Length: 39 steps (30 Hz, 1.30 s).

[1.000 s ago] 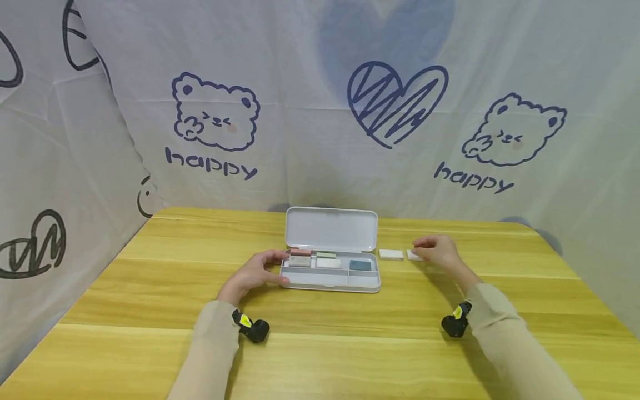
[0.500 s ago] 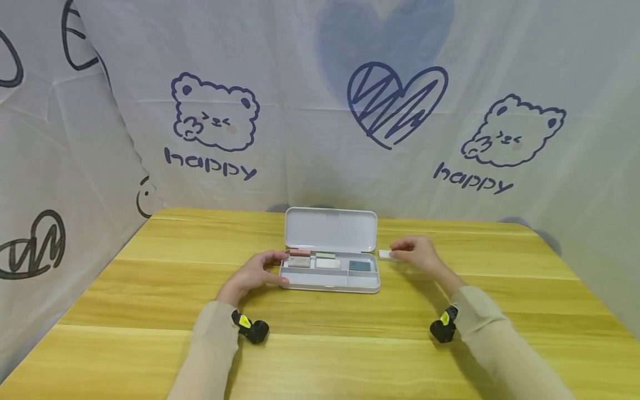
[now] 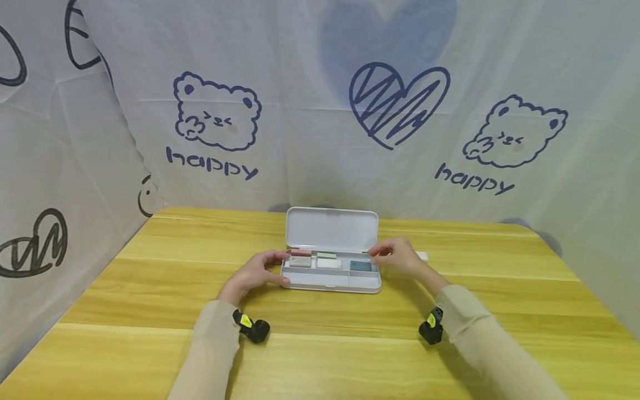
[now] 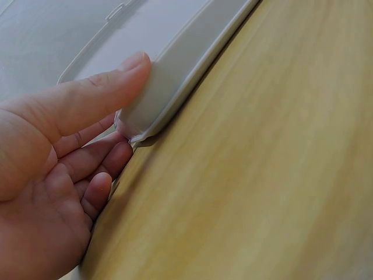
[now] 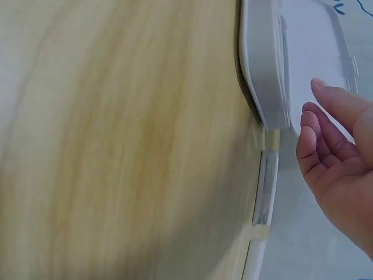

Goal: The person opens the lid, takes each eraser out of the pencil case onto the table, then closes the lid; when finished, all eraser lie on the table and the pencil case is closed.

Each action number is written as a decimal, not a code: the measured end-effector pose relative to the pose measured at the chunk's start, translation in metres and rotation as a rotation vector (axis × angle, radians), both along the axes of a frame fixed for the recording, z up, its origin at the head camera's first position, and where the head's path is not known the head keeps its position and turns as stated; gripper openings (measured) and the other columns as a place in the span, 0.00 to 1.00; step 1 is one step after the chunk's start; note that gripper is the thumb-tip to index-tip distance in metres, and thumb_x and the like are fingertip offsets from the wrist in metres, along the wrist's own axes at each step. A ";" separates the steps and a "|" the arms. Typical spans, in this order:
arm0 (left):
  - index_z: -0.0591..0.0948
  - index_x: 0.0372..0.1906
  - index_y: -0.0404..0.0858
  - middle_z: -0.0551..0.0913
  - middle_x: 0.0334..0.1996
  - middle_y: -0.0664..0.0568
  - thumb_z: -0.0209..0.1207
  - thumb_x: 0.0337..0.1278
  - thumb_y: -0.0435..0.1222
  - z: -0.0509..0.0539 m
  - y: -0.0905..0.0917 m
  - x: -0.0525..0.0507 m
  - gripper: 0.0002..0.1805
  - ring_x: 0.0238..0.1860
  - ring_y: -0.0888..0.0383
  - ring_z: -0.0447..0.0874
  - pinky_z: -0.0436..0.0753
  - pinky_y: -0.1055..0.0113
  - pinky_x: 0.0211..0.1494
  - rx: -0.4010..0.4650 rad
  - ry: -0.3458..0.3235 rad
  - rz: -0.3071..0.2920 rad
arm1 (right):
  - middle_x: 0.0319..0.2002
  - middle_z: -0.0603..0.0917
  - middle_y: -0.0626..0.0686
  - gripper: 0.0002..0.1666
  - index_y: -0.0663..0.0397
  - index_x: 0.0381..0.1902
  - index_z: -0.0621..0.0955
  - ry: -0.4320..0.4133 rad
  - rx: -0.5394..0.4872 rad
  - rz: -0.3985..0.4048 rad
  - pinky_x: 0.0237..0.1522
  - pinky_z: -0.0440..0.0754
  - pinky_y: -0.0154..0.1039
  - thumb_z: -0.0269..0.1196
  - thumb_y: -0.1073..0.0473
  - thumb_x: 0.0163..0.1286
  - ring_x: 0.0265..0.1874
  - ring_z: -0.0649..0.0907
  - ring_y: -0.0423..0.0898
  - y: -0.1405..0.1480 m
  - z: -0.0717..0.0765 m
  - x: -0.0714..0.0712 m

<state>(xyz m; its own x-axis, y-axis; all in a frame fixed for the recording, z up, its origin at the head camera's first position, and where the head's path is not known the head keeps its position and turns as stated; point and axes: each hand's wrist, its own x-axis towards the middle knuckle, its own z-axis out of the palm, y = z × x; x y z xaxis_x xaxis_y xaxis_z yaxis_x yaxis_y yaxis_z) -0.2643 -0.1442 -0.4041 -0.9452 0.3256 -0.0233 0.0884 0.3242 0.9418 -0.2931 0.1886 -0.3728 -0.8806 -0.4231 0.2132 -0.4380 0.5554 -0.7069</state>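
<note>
A white pencil case (image 3: 315, 279) lies with its lid raised on the table. Inside, pink (image 3: 301, 252), green (image 3: 326, 255), grey (image 3: 300, 261), white (image 3: 328, 263) and blue (image 3: 360, 266) eraser-like blocks sit in the rear compartments. My left hand (image 3: 252, 276) holds the case's left end, thumb against the front wall and fingers round the end. My right hand (image 3: 397, 256) hovers by the right end, near the blue block. In the right wrist view its fingers are loosely bent, thumb apart, with nothing visible between them.
To the right of the case two white blocks lie on the table; the nearer one (image 5: 266, 186) and the farther one (image 5: 252, 262) show in the right wrist view. The raised lid (image 3: 332, 229) stands behind the case. A printed cloth (image 3: 310, 139) hangs behind the table.
My right hand has moved left, from the farther white block past the nearer one to the case's right end. Both white blocks stay on the table. The left hand has not moved.
</note>
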 end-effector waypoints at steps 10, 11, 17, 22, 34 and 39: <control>0.71 0.53 0.30 0.71 0.53 0.39 0.69 0.36 0.31 0.003 0.001 0.002 0.32 0.54 0.45 0.64 0.62 0.53 0.58 -0.022 0.012 -0.005 | 0.32 0.83 0.58 0.11 0.70 0.34 0.82 -0.021 0.084 0.073 0.28 0.73 0.32 0.66 0.70 0.50 0.25 0.75 0.42 -0.009 -0.003 -0.002; 0.71 0.53 0.30 0.71 0.53 0.38 0.69 0.37 0.30 0.005 0.002 0.004 0.32 0.54 0.45 0.64 0.62 0.53 0.58 -0.020 0.011 -0.006 | 0.32 0.83 0.58 0.12 0.70 0.35 0.82 -0.021 0.090 0.081 0.28 0.73 0.32 0.66 0.70 0.50 0.26 0.75 0.41 -0.009 -0.004 -0.003; 0.70 0.53 0.26 0.69 0.54 0.34 0.67 0.38 0.27 0.015 0.004 0.010 0.30 0.55 0.41 0.63 0.61 0.50 0.58 -0.022 0.015 -0.019 | 0.36 0.83 0.59 0.14 0.70 0.39 0.81 -0.065 0.130 0.087 0.32 0.74 0.34 0.65 0.70 0.52 0.29 0.75 0.42 -0.011 -0.001 -0.002; 0.72 0.53 0.30 0.69 0.54 0.37 0.68 0.37 0.30 0.003 0.001 0.002 0.31 0.56 0.44 0.63 0.61 0.51 0.59 -0.030 0.012 -0.008 | 0.38 0.82 0.60 0.14 0.70 0.40 0.80 -0.075 0.169 0.110 0.34 0.74 0.35 0.64 0.70 0.53 0.30 0.74 0.43 -0.012 0.002 -0.001; 0.72 0.52 0.31 0.71 0.52 0.39 0.70 0.35 0.31 -0.003 -0.001 -0.001 0.31 0.54 0.46 0.65 0.63 0.54 0.57 -0.017 0.029 -0.010 | 0.39 0.81 0.62 0.16 0.72 0.42 0.79 -0.050 0.253 0.184 0.34 0.75 0.35 0.63 0.71 0.55 0.31 0.76 0.44 -0.015 0.004 -0.003; 0.72 0.53 0.32 0.70 0.54 0.38 0.69 0.35 0.31 -0.002 0.000 -0.001 0.32 0.55 0.45 0.64 0.61 0.52 0.58 -0.018 0.016 -0.008 | 0.40 0.81 0.62 0.15 0.72 0.42 0.79 -0.066 0.236 0.184 0.35 0.75 0.36 0.62 0.71 0.55 0.32 0.76 0.45 -0.015 0.001 -0.004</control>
